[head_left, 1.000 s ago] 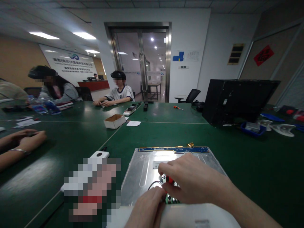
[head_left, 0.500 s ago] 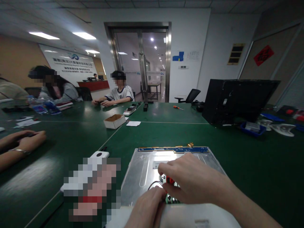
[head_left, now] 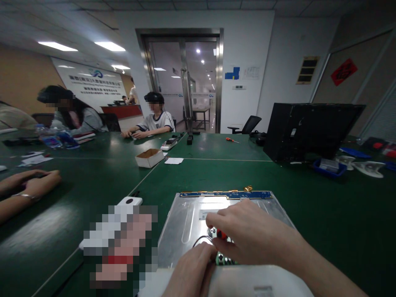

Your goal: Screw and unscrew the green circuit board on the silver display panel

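Someone has appeared far back. Your right grip clasps a red handle; your left grip, I cannot tell.

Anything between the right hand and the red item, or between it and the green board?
Nothing visible separates the right hand from the red item it holds. That hand and the left hand hide the item's lower end, so whether anything lies between it and the green board can't be told.
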### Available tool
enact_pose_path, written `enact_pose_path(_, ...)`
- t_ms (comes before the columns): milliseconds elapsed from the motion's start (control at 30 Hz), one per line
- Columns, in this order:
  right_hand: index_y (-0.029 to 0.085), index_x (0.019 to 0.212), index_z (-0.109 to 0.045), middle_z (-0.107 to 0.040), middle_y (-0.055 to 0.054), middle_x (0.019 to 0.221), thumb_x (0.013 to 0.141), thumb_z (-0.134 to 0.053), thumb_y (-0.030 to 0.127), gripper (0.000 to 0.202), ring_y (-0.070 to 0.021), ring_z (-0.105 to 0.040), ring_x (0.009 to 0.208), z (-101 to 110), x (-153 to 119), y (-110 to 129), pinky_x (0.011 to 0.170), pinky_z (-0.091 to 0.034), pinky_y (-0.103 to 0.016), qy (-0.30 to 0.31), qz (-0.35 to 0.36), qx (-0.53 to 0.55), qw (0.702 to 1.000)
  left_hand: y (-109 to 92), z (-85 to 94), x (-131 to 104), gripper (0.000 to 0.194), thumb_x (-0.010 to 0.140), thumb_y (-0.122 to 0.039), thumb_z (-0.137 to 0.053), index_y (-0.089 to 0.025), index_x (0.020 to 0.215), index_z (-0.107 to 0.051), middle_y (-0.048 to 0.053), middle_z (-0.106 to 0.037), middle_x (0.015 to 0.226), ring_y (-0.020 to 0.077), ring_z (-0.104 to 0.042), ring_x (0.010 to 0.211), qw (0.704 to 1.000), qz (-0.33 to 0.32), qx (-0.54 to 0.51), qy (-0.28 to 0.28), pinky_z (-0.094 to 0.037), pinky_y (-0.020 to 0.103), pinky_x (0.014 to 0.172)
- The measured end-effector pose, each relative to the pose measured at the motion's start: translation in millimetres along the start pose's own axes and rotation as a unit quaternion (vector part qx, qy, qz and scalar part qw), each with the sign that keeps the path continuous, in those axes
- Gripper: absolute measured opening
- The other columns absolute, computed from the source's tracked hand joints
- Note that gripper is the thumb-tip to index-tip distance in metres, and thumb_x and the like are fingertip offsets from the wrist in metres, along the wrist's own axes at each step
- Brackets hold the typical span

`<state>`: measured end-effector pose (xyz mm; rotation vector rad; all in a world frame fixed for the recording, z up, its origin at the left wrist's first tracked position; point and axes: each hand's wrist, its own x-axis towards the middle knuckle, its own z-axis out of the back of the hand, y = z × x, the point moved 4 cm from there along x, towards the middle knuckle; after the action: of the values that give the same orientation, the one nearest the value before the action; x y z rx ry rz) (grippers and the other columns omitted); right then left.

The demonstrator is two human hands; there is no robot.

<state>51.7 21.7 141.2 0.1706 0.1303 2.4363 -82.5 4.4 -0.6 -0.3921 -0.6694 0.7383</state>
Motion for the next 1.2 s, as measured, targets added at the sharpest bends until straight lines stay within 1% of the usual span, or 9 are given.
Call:
enact_pose_path(167,0.02,0.098,-0.053,-0.067,-0.002,0.088,0.079,-0.054,0.022,0.019,-0.0153,-0.056,0.067,1.9,-3.5,1.9,0.05,-0.024,-0.027,-0.007,0.027,0.018,0.999,0.5,-1.9,-0.7,0.017,0.089,-0.013,-0.041,-0.022,0.101,-0.049,0.007,-0.064,0.094,0.0209,-0.063,0.082,1.0,0.003,-0.004,0.005,-0.049,0.028,0.069)
enact_pose_path(267,0.021,0.096,-0.055,-0.067,-0.001,0.085,0.084,-0.057,0.03,0.015,-0.0157,-0.057,0.067,2.0,-2.6,1.7,0.05,-0.023,-0.027,-0.01,0.016,0.017,1.0,3.5,-4.6,-2.9,0.019,0.09,-0.012,-0.04,-0.023,0.102,-0.049,0.006,-0.064,0.096,0.0206,-0.063,0.084,1.0,0.0,-0.003,0.005,-0.049,0.028,0.07)
enact_pose_path(367,0.021,0.092,-0.058,-0.069,0.0,0.08,0.088,-0.057,0.04,0.019,-0.0153,-0.058,0.064,0.6,-0.5,0.3,0.05,-0.021,-0.027,-0.005,-0.004,0.009,1.0,4.9,-5.1,-4.1,0.022,0.09,-0.012,-0.041,-0.024,0.105,-0.049,0.005,-0.065,0.095,0.02,-0.064,0.084,1.0,-0.009,0.007,-0.005,-0.048,0.027,0.07)
enact_pose_path(533,0.02,0.094,-0.056,-0.068,0.0,0.082,0.087,-0.055,0.027,0.01,-0.0146,-0.059,0.064,0.5,-1.1,1.1,0.048,-0.02,-0.029,-0.009,0.001,0.004,1.0,1.3,-2.1,-1.6,0.021,0.088,-0.011,-0.041,-0.022,0.102,-0.05,0.007,-0.065,0.094,0.0211,-0.064,0.083,1.0,0.004,0.015,-0.004,-0.05,0.028,0.07)
enact_pose_path(633,0.02,0.098,-0.053,-0.067,0.0,0.086,0.082,-0.055,0.022,0.017,-0.0144,-0.058,0.064,1.9,-2.8,2.8,0.047,-0.022,-0.028,-0.019,0.015,0.017,1.0,-0.7,-1.3,0.1,0.022,0.09,-0.012,-0.04,-0.021,0.106,-0.051,0.009,-0.065,0.098,0.0219,-0.064,0.087,1.0,0.004,0.0,0.007,-0.051,0.03,0.075)
enact_pose_path(867,0.021,0.095,-0.054,-0.069,0.0,0.083,0.087,-0.057,0.036,0.017,-0.0171,-0.061,0.064,0.3,-0.6,-0.1,0.047,-0.021,-0.028,-0.011,0.002,0.004,1.0,2.5,-2.5,-1.7,0.022,0.087,-0.012,-0.043,-0.023,0.104,-0.053,0.006,-0.066,0.093,0.0209,-0.065,0.082,1.0,-0.01,0.012,-0.017,-0.051,0.027,0.07)
enact_pose_path(967,0.021,0.097,-0.054,-0.07,-0.001,0.085,0.087,-0.056,0.03,0.013,-0.0166,-0.061,0.065,-0.6,-0.2,-0.8,0.047,-0.021,-0.029,-0.008,0.0,0.0,1.0,2.5,-1.9,-1.5,0.02,0.087,-0.011,-0.042,-0.023,0.1,-0.052,0.005,-0.066,0.089,0.0203,-0.065,0.077,1.0,0.004,0.023,-0.014,-0.049,0.027,0.066)
enact_pose_path(1067,0.02,0.102,-0.052,-0.069,-0.002,0.089,0.084,-0.055,0.024,0.019,-0.0163,-0.06,0.067,0.0,-2.0,0.4,0.048,-0.023,-0.028,-0.009,0.01,0.013,1.0,1.7,-1.7,-0.7,0.017,0.087,-0.011,-0.042,-0.022,0.097,-0.051,0.006,-0.065,0.089,0.0212,-0.063,0.078,1.0,0.009,0.018,0.0,-0.05,0.029,0.069)
enact_pose_path(1200,0.02,0.107,-0.051,-0.069,-0.003,0.093,0.081,-0.056,0.025,0.027,-0.0171,-0.061,0.069,1.1,-4.2,1.7,0.049,-0.025,-0.028,-0.006,0.023,0.024,0.999,2.5,-3.5,-0.7,0.019,0.089,-0.012,-0.041,-0.021,0.102,-0.052,0.009,-0.065,0.095,0.0215,-0.063,0.084,1.0,0.003,-0.003,0.009,-0.05,0.029,0.072)
